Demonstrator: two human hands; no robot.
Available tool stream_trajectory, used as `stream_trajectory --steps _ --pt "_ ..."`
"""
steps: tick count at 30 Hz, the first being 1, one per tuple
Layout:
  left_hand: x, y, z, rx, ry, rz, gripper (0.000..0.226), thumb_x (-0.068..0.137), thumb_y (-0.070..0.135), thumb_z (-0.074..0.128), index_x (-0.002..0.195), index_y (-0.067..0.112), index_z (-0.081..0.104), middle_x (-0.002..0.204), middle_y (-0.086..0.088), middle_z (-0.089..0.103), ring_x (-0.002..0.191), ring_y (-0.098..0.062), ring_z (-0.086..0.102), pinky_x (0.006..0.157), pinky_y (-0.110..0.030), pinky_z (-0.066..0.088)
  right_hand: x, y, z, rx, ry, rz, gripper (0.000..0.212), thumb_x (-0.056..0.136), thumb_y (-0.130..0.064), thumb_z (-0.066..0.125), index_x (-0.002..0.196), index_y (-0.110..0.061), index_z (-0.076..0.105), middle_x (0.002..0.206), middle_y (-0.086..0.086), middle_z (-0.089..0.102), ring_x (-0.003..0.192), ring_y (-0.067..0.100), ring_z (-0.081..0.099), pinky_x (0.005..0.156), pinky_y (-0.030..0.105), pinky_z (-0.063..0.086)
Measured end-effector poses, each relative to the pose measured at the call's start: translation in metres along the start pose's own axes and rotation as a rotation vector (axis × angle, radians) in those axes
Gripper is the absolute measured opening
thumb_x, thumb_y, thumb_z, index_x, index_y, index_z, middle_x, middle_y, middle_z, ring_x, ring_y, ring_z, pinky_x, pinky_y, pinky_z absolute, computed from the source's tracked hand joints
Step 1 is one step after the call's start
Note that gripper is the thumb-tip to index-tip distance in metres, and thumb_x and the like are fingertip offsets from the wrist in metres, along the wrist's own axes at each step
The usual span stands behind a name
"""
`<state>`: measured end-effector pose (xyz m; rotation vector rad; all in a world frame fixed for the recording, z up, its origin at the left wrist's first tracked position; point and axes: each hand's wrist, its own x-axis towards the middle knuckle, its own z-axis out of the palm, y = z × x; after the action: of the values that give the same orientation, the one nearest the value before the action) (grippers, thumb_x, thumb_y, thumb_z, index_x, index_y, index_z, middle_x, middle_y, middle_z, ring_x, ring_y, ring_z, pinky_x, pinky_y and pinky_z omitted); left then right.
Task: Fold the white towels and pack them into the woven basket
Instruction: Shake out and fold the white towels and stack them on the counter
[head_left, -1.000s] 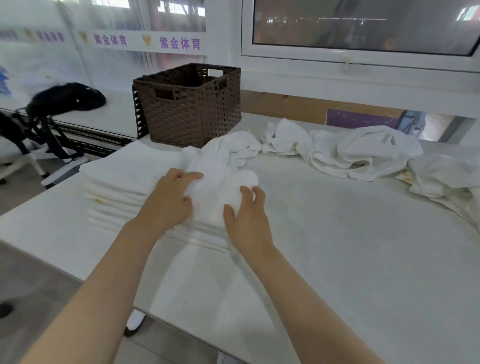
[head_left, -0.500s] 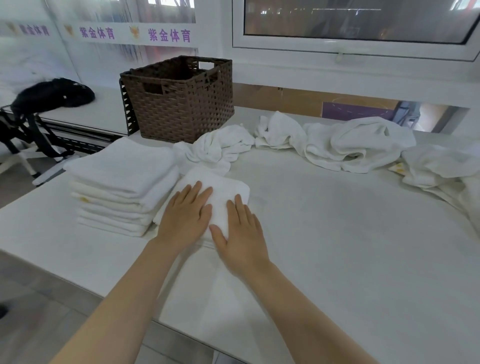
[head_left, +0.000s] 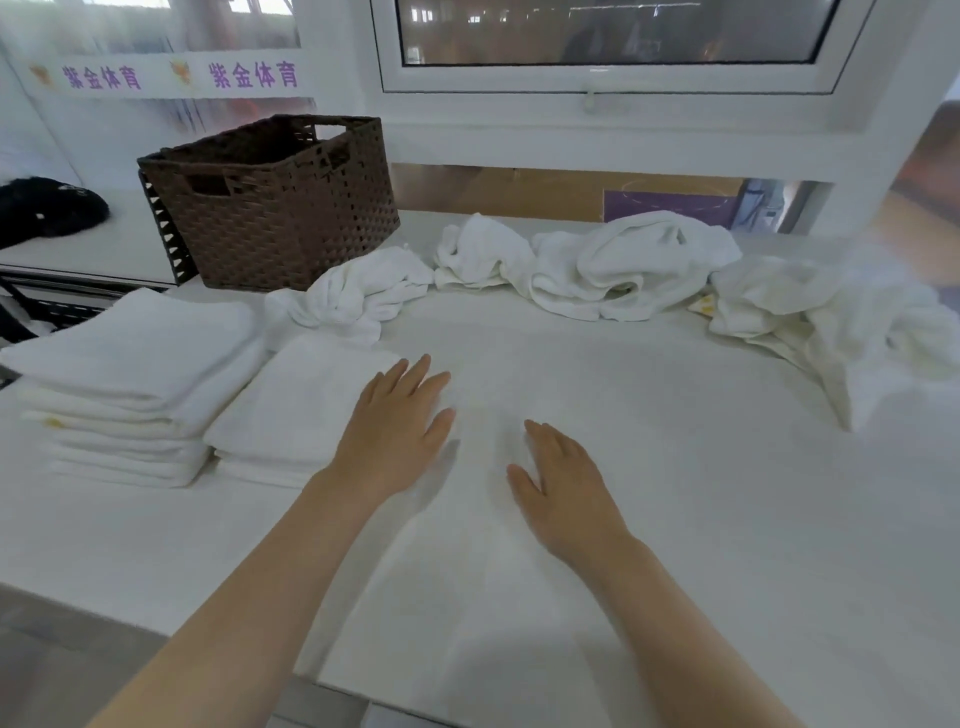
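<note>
White table (head_left: 649, 467), window wall behind, purple lettering on a banner up left. Work surface runs wide and pale; cloth edges are hard to read against it.

Folded towel (head_left: 306, 400) lies just left of your left hand (head_left: 392, 431), its near corner under or touching the heel of that palm; I cannot tell which. It sits close beside the folded stack (head_left: 130, 384), further left of the fingers. Woven basket (head_left: 275, 202) stands beyond the fingertips and to the left, behind the stack, open at the top; its inside is not visible from here.

Left fingers are straight and slightly spread, flat and pointing away from you. Right hand (head_left: 561, 483) lies flat on the bare table, fingers straight and close together, thumb out, holding nothing.

Step in hand, as I judge it: the fold is finished and a fresh towel is wanted. Nearest loose towel (head_left: 358, 296) lies just beyond your left fingertips; more crumpled towels (head_left: 623, 265) lie ahead of the right fingers and off to the right.

To do it well:
- Take one towel only; the heap is tangled, so lift by a hem and shake free.
- Lay it in the open space ahead of both palms.
- Match corners before pressing.
- Keep the sleeve of cloth off the folded stack, which could topple if dragged.
- Match the fold to the stack's footprint, so all fit the basket.
</note>
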<state>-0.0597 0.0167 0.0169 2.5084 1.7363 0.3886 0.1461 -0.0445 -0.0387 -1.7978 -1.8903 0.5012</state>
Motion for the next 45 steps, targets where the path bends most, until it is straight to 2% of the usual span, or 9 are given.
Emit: stream_trajectory --steps 9,15,22,26,29,33,39,42,45 --pt "0.03 0.142 0.079 -0.232 -0.202 0.152 0.05 0.102 0.04 0.035 0.151 0.032 0.028 0.164 0.006 0.014 0.151 -0.019 0.006 0.122 -0.038 0.009 -0.024 0.116 -0.082 0.129 0.407 0.29 0.045 0.095 -0.016 0.05 0.139 -0.02 0.046 0.14 -0.005 0.048 0.132 0.013 0.036 0.099 0.015 0.024" --pt "0.054 0.2 0.108 -0.142 -0.237 0.261 0.05 0.103 0.041 0.029 0.152 0.032 0.026 0.164 0.004 0.013 0.151 -0.019 0.006 0.122 -0.046 0.002 -0.016 0.18 -0.122 0.117 0.638 0.401 0.043 0.091 -0.006 0.049 0.132 -0.019 0.05 0.134 0.001 0.05 0.122 0.022 0.045 0.093 0.022 0.033" --pt "0.059 0.197 0.117 -0.096 -0.22 0.288 0.082 0.078 0.061 -0.006 0.154 0.038 0.017 0.164 0.012 0.006 0.151 -0.013 -0.001 0.121 -0.037 -0.005 0.022 0.237 -0.153 -0.067 0.704 0.633 0.067 0.087 -0.014 0.062 0.147 -0.006 0.03 0.154 0.021 0.026 0.136 0.038 0.031 0.111 0.046 0.031" --pt "0.059 0.196 0.119 -0.08 -0.215 0.284 0.081 0.079 0.06 -0.008 0.154 0.039 0.013 0.164 0.014 0.002 0.151 -0.01 -0.004 0.122 -0.036 -0.006 0.034 0.26 -0.161 -0.135 0.742 0.576 0.036 0.088 -0.007 0.054 0.124 -0.006 0.058 0.119 0.019 0.06 0.106 0.04 0.056 0.087 0.045 0.046" --pt "0.06 0.196 0.12 -0.083 -0.21 0.293 0.081 0.078 0.06 -0.008 0.154 0.039 0.014 0.164 0.014 0.002 0.151 -0.011 -0.004 0.121 -0.035 -0.007 0.033 0.264 -0.162 -0.095 0.834 0.546 0.021 0.09 -0.005 0.049 0.101 -0.007 0.066 0.092 0.014 0.064 0.088 0.036 0.059 0.069 0.037 0.043" --pt "0.058 0.195 0.12 -0.121 -0.202 0.301 0.08 0.08 0.061 -0.001 0.153 0.037 0.021 0.163 0.014 0.011 0.151 -0.01 0.003 0.12 -0.032 -0.006 0.027 0.253 -0.158 -0.059 0.87 0.356 0.024 0.094 -0.005 0.047 0.108 -0.01 0.066 0.095 0.007 0.063 0.091 0.03 0.056 0.07 0.029 0.034" --pt "0.052 0.192 0.115 -0.417 -0.09 0.26 0.052 0.099 0.033 0.047 0.149 0.033 0.032 0.139 0.022 0.044 0.13 -0.003 0.04 0.113 -0.017 0.014 0.007 0.202 -0.132 0.05 0.771 0.172 0.031 0.096 -0.009 0.044 0.121 -0.017 0.061 0.113 -0.004 0.059 0.104 0.017 0.054 0.079 0.026 0.042" --pt "0.048 0.193 0.11 -0.6 -0.126 0.196 0.05 0.097 0.035 0.05 0.144 0.041 0.034 0.134 0.026 0.048 0.121 0.0 0.049 0.104 -0.023 0.037 -0.01 0.182 -0.118 0.088 0.666 0.075 0.033 0.094 -0.008 0.045 0.12 -0.021 0.06 0.109 -0.01 0.057 0.096 0.009 0.055 0.076 0.021 0.043" --pt "0.047 0.19 0.107 -0.76 -0.136 0.151 0.04 0.093 0.042 0.051 0.132 0.048 0.044 0.129 0.028 0.055 0.118 0.006 0.052 0.102 -0.031 0.044 -0.03 0.168 -0.112 0.158 0.555 0.044 0.04 0.09 -0.004 0.042 0.118 -0.025 0.062 0.108 -0.015 0.059 0.095 0.003 0.056 0.077 0.018 0.044"
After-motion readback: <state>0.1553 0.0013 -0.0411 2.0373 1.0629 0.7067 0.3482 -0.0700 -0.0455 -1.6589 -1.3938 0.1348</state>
